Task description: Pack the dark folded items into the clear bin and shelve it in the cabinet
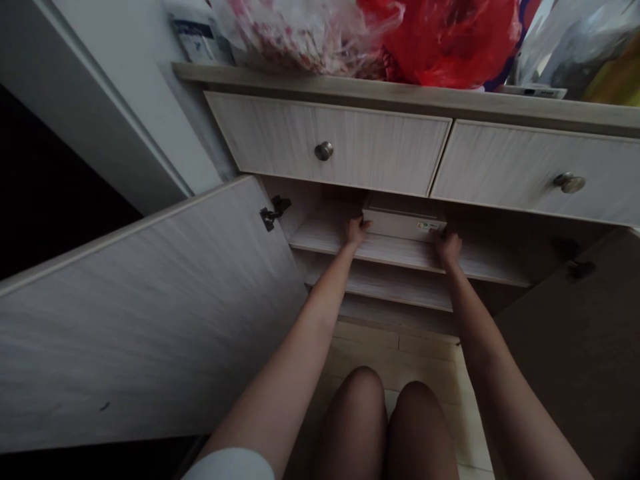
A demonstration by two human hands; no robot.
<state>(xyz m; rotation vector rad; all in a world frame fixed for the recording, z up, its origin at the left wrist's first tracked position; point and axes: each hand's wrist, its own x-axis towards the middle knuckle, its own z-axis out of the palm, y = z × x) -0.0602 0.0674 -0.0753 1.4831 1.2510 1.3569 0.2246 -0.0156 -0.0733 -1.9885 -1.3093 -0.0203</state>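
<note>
A pale, flat box (pixel 395 224) with a small coloured label near its right front corner rests on the upper shelf (pixel 320 230) inside an open cabinet. My left hand (pixel 357 231) grips the box at its left end, the thumb on the front face. At the opposite end my right hand (pixel 449 248) has its fingers closed around the right front corner. Shadow hides the back of the box, and the fingertips behind its ends do not show.
Both cabinet doors stand wide: the left door (pixel 165 313) and the darker right door (pixel 575 347). Above the opening are two closed drawers with round knobs (pixel 324 151). A red plastic bag (pixel 450 43) and other bags crowd the countertop. Lower shelves (pixel 395 289) lie beneath the box.
</note>
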